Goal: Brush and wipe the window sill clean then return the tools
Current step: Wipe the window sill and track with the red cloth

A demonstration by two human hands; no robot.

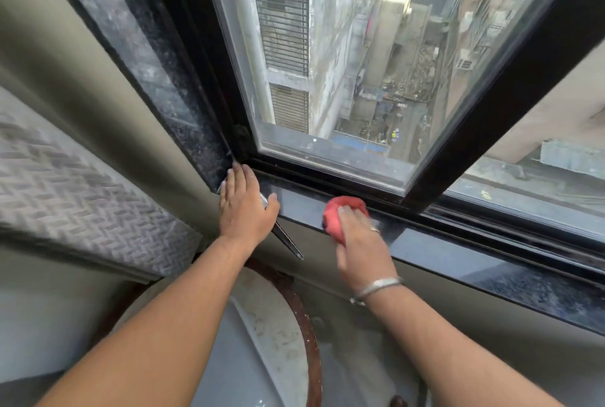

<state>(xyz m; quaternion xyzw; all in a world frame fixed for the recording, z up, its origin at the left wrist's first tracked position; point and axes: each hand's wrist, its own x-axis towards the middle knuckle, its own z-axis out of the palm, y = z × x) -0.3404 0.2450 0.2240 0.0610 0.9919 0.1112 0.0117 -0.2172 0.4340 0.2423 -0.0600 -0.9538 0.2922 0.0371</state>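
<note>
The dark polished window sill (442,256) runs from the left corner of the window down to the right. My right hand (360,243) presses a bunched red cloth (343,210) onto the sill near its left end. My left hand (244,206) rests in the sill's left corner, palm down. Its thumb is hooked over a thin dark tool, apparently the brush. The tool's shiny-edged handle (289,243) sticks out below the hand, over the sill's front edge. Its head is hidden under my palm.
The black window frame (510,85) and its track (491,226) border the sill at the back, with glass behind. A dusty dark stone jamb (157,72) rises at left, beside a grey patterned panel (65,184). Below the sill is a round, rusty-rimmed surface (307,324).
</note>
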